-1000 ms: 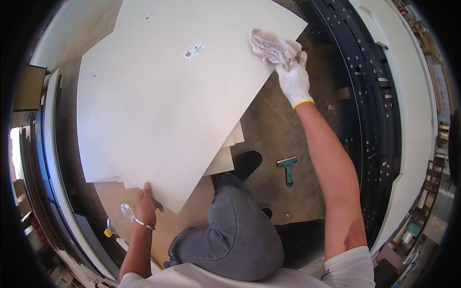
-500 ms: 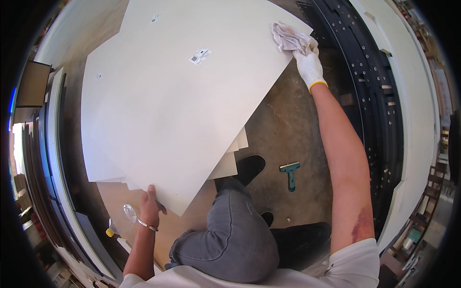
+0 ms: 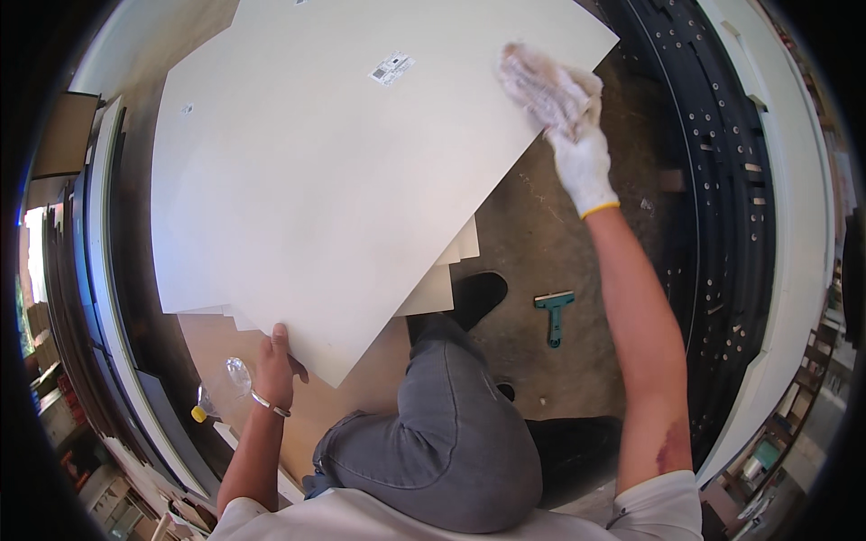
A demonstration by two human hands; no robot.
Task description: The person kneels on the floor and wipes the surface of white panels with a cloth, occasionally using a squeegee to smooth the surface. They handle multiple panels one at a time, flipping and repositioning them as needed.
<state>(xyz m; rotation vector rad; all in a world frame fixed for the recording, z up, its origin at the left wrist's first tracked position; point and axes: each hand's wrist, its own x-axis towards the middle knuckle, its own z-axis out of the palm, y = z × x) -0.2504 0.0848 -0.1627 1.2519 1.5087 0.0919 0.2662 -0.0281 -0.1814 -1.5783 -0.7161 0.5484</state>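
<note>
Fingers [image 3: 281,338] of left hand [image 3: 275,365] curled over near edge of top board [image 3: 334,189], gripping it, thumb out to the side; thin bracelet [image 3: 269,403] on that wrist. Just left of the wrist, clear plastic bottle [image 3: 219,389] with yellow cap lying on brown floor sheet [image 3: 225,343]. Bent knee in grey trousers [image 3: 442,442] low in the middle, black shoe [image 3: 478,296] poking out from under the boards. Right of the shoe, on concrete floor [image 3: 541,243], teal scraper [image 3: 553,311] lying well apart from both hands.

Top board large, white, tilted corner-down toward the person, resting on a stack of similar boards [image 3: 446,279] whose corners show beneath its right edge. Small printed label [image 3: 391,68] stuck near far side of board.

Farther out, right arm stretched full length, right hand [image 3: 582,153] in white glove with yellow cuff, fingers closed on crumpled white rag [image 3: 541,86] pressed flat on far right corner of board. Beyond the arm, dark curved rails [image 3: 713,180] with rows of holes, then a white panel [image 3: 794,198] along the right rim. On the left rim, more panels [image 3: 99,270] standing on edge.
</note>
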